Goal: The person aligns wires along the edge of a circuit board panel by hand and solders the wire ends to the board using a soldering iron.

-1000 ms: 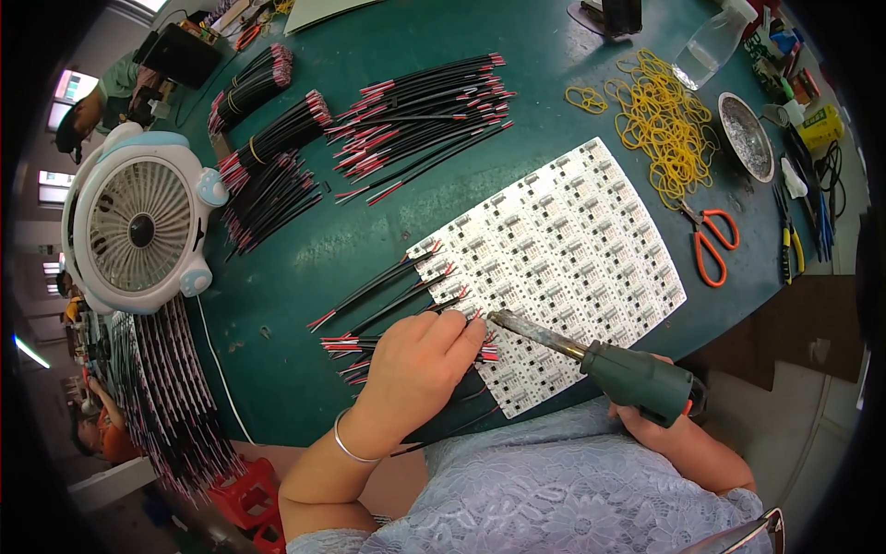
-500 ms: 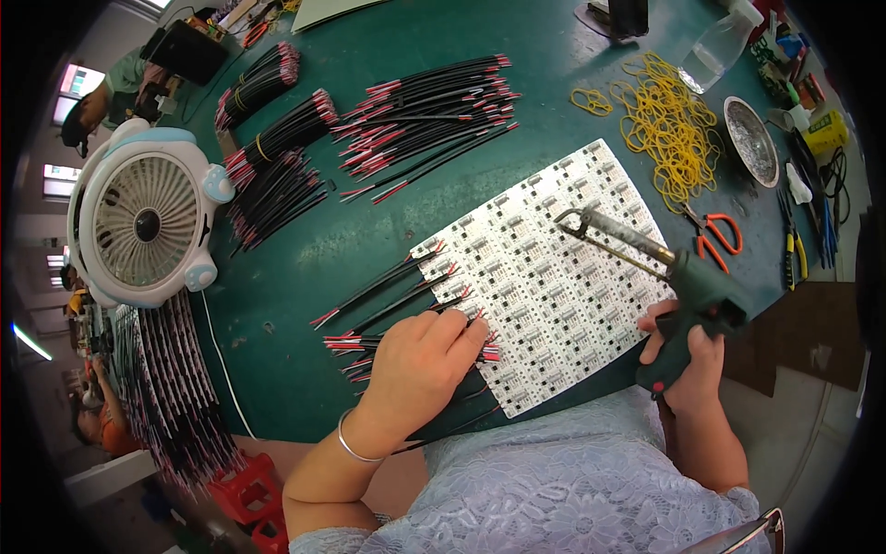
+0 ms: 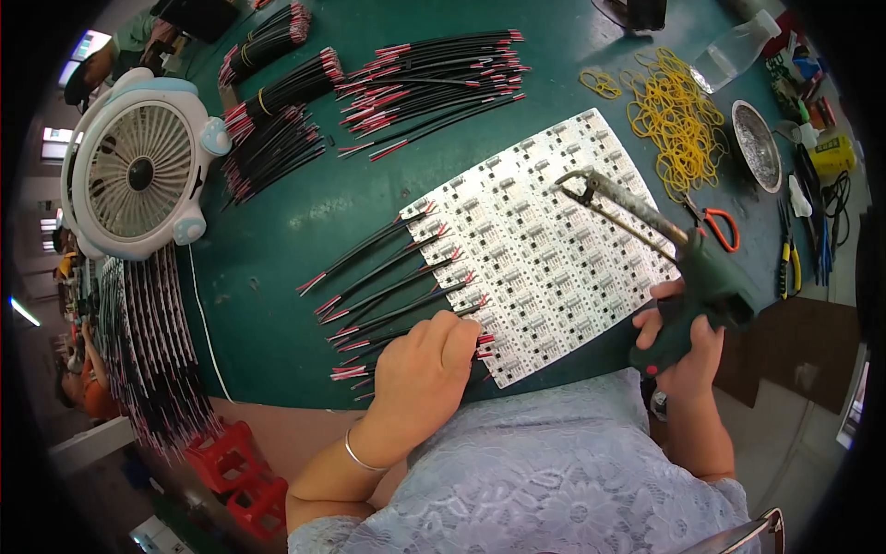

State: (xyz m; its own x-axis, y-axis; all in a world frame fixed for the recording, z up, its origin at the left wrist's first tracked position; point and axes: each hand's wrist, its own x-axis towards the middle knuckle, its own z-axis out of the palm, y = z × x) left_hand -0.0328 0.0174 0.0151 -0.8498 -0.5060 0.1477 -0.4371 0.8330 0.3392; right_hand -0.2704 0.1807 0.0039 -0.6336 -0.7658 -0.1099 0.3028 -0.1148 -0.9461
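Note:
A white circuit board panel [image 3: 544, 249] with rows of small parts lies tilted on the green table. Short black wires [image 3: 369, 263] with red and white ends stick out from its left edge. My left hand [image 3: 425, 365] is closed at the panel's lower left edge, its fingertips pinching a black wire, while more wires show under and beside the hand. In my right hand [image 3: 688, 355] is a dark green soldering gun [image 3: 706, 286]. Its metal barrel and bent tip hang over the right part of the panel, and no contact can be made out.
Wire piles and bundles [image 3: 434, 83] lie at the back. A white fan [image 3: 138, 175] stands left, above hanging strips [image 3: 157, 342]. To the right are yellow rubber bands [image 3: 678, 120], a metal bowl [image 3: 757, 146], orange-handled cutters [image 3: 718, 229] and a clear bottle [image 3: 734, 54].
My view has shifted, so the table things sit higher. My left hand has moved nearer the panel's bottom corner, uncovering more wires along its edge. The soldering gun stays held over the panel.

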